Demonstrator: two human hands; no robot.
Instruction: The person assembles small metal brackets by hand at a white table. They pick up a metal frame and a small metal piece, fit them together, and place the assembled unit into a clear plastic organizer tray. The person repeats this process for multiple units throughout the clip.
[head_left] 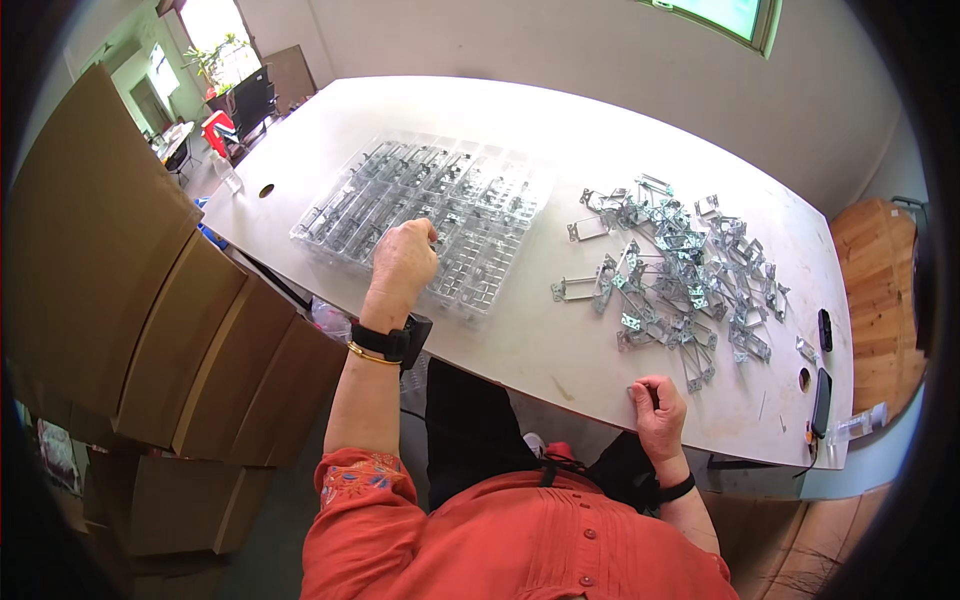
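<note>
A clear plastic compartment box (480, 300) lies on the left half of the white table, its sections filled with small metal parts. My left hand (405, 258) is over the box's front middle, fingers curled together; whatever they may hold is hidden. To the right spreads a loose heap of silvery metal brackets (690, 270), thin rods joining their flat, perforated end plates. At the table's front edge, just below this heap, rests my right hand (660, 415). Its thumb and forefinger are pinched together, and anything between them is too small to make out.
Cardboard boxes (100, 260) stand stacked along the left side of the white table (560, 365). A clear bottle (226, 172) is at its far left corner. Near the right edge lie a black oblong object (825, 330), a dark handled tool (821, 400) and a clear tube (860, 422).
</note>
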